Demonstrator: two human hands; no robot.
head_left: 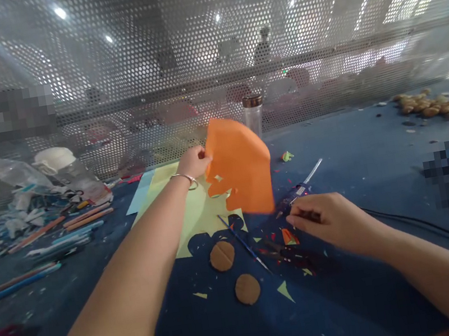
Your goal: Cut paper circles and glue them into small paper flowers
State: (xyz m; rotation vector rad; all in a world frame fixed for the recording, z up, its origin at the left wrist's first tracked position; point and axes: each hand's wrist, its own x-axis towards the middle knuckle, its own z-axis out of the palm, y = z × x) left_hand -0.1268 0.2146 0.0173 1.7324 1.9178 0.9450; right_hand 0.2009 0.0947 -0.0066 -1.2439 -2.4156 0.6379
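An orange sheet point(245, 164) with scalloped cut-outs along one edge is pinched by its left side in my left hand point(194, 162), raised over pale green paper point(197, 212). My right hand point(326, 217) hovers to the right with its fingers curled together; whatever they hold, if anything, is hidden. Just behind those fingers lies a glue gun point(292, 196) with a clear glue stick poking out. Dark scissors point(291, 254), blurred, rest below the right hand. Between my hands are a thin blue stick-like tool point(242, 242) and two brown cardboard discs point(222, 256).
Paper scraps point(285, 292) dot the blue table. At left stand a white-capped bottle point(64, 165) and several coloured sticks point(68, 235). A brown-lidded clear container point(253, 115) stands before a perforated metal screen point(127, 64). A black cord point(421, 225) crosses the right side, near tan lumps point(431, 104).
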